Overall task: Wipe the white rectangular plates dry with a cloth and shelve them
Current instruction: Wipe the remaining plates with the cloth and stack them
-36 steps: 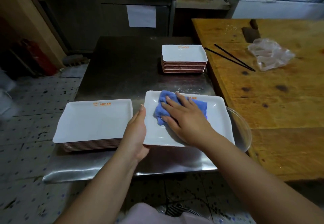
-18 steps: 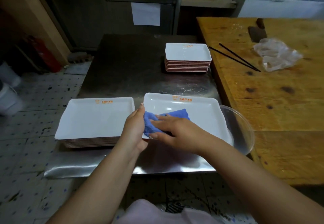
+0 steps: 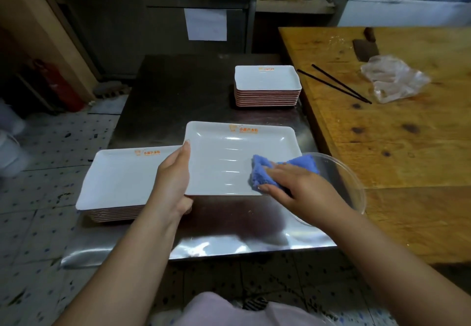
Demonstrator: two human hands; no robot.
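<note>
Blue cloth (image 3: 283, 172) has slid to the plate's (image 3: 229, 157) right corner.
Right hand (image 3: 298, 185) presses it flat-fingered; left hand (image 3: 175, 180) grips the plate's edge, fingers underneath hidden.

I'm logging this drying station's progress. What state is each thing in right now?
plate being wiped: held up at its left edge, streaked with wet sheen
left hand: grips the plate's left edge
right hand: presses the cloth flat
blue cloth: bunched, on the plate's right near corner
near-left plate stack: stacked, untouched
far plate stack: stacked
clear bowl: upright
chopsticks: lying on the wooden table
</note>
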